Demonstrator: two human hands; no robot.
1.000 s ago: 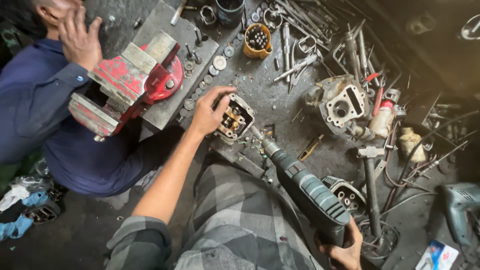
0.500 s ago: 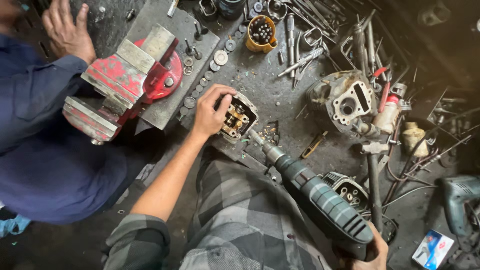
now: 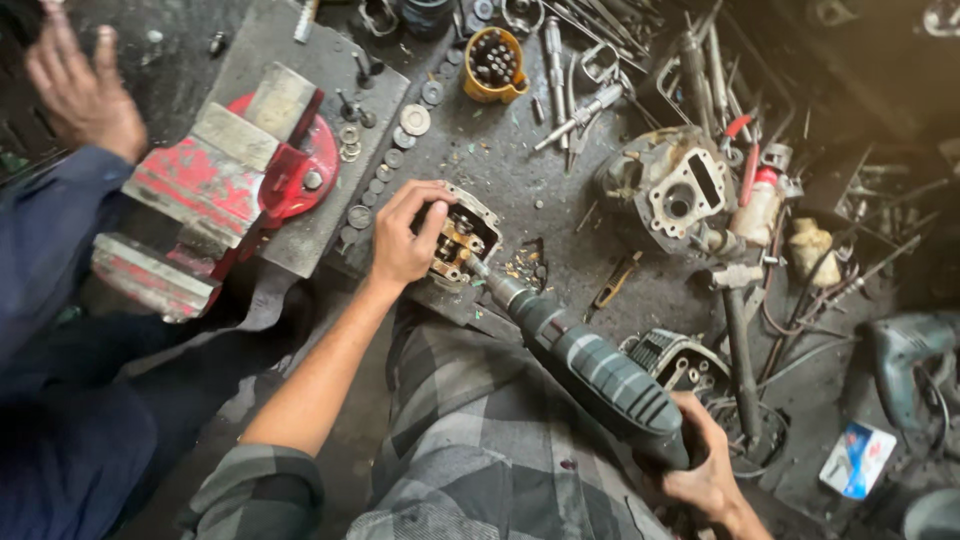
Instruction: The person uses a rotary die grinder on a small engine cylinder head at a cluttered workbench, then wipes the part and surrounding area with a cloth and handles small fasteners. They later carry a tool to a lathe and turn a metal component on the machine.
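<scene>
Drilling is under way, by the look of it: the power drill has its bit set into the small engine head, which lies on the table near its front edge, just right of the grey plate that carries the red vise. How deep the bit has gone cannot be told; metal chips lie just beside the part, so some cutting seems done, and the tool is not yet pulled clear.

The left hand rests on the engine head's left side, its fingers curled over the top edge and pressed together, clamping the part down against the table. The bit meets the part at its lower right corner, just apart from those fingers. The right hand is wrapped shut around the drill's rear grip at the bottom of the view, well apart from the part.

A co-worker's hand hovers at upper left, clear of the work. A larger engine casing sits untouched to the right.
</scene>
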